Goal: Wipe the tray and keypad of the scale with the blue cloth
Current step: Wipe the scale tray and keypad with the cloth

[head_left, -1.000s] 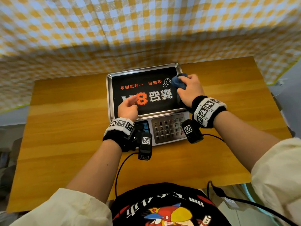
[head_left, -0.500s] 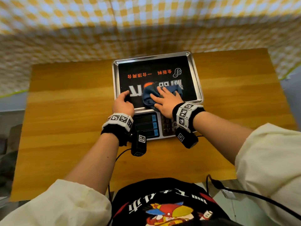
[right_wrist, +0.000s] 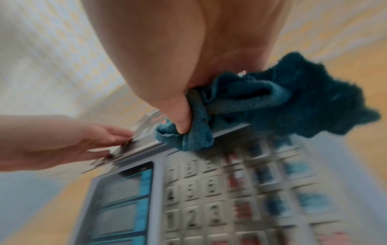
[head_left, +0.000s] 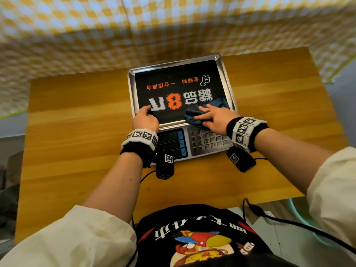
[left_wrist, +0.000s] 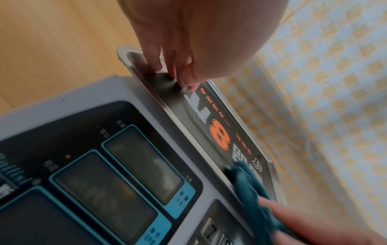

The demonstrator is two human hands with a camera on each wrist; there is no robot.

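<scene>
The scale's steel tray (head_left: 227, 81), lined with a black printed sheet, sits at the table's far middle, with the keypad (head_left: 209, 141) in front of it. My right hand (head_left: 212, 117) lies with straight fingers on the bunched blue cloth (head_left: 193, 115) at the tray's near right corner. In the right wrist view the thumb digs into a fold of the cloth (right_wrist: 261, 102) on the tray's front rim. My left hand (head_left: 145, 119) rests its fingertips on the tray's near left corner (left_wrist: 134, 54). The right palm hides the keypad's top right keys.
The scale's three blue-framed display windows (head_left: 173, 144) lie left of the keypad. The wooden table (head_left: 77, 132) spreads bare on both sides. A yellow-and-white checked sheet (head_left: 96, 35) hangs behind it. Black cables (head_left: 269, 217) run by the front edge.
My right hand has carried the cloth from the tray's far right corner to its near middle, then rightwards to the near right corner. The left hand has stayed at the near left corner.
</scene>
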